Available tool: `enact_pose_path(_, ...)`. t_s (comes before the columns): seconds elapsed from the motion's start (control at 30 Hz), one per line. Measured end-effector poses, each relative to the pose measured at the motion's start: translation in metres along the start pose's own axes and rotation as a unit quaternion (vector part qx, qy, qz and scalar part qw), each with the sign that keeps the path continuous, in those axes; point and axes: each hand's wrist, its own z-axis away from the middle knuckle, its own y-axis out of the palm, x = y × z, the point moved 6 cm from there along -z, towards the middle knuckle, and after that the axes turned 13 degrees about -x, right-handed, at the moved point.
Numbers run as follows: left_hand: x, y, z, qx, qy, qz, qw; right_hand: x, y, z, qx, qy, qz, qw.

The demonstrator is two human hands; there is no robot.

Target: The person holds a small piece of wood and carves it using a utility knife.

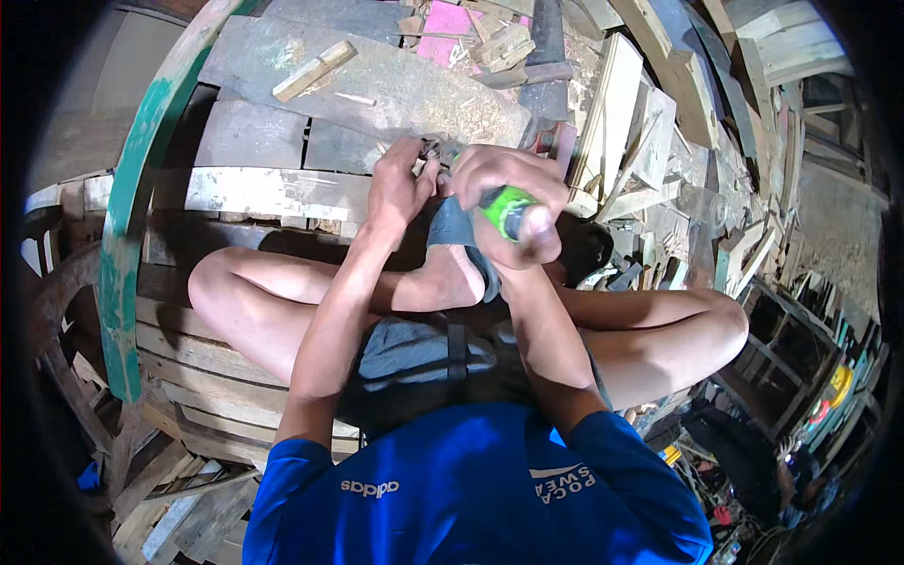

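Note:
My right hand (513,193) is wrapped round a green-and-black handle (509,213), its butt end pointing up with my thumb near it. The handle looks like a screwdriver's, but my fist hides its working end. Beside it on the left, my left hand (405,184) is closed, thumb and fingers pinching a small dark piece (430,149) that I cannot make out. Both hands are close together above a grey sandal (450,224) on my foot, in front of my crossed legs.
A worn board (377,89) ahead carries a short wood block (314,72), a thin wooden peg (355,99) and sawdust. Stacked planks (607,113) and scrap wood lie to the right. A green-painted post (141,188) curves up on the left. Slats (217,363) lie beneath me.

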Motion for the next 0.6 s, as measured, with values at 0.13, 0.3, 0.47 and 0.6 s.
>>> enact_pose_path(0.13, 0.01, -0.001, 0.003, 0.019, -0.06, 0.015, 0.998, 0.003, 0.002, -0.005, -0.037, -0.005, 0.003, 0.999)
enact_pose_path(0.3, 0.005, -0.001, 0.0, 0.01, -0.025, -0.005, 1.0, -0.003, 0.002, -0.008, -0.023, 0.0, 0.015, 1.0)
enact_pose_path(0.47, 0.006, 0.003, -0.001, 0.015, -0.015, 0.034, 0.999, -0.013, 0.0, -0.004, 0.003, -0.029, 0.023, 0.999)
enact_pose_path(0.6, 0.005, -0.002, 0.0, 0.005, -0.046, 0.019, 0.999, -0.026, -0.016, 0.008, -0.081, 0.053, -0.018, 0.995)
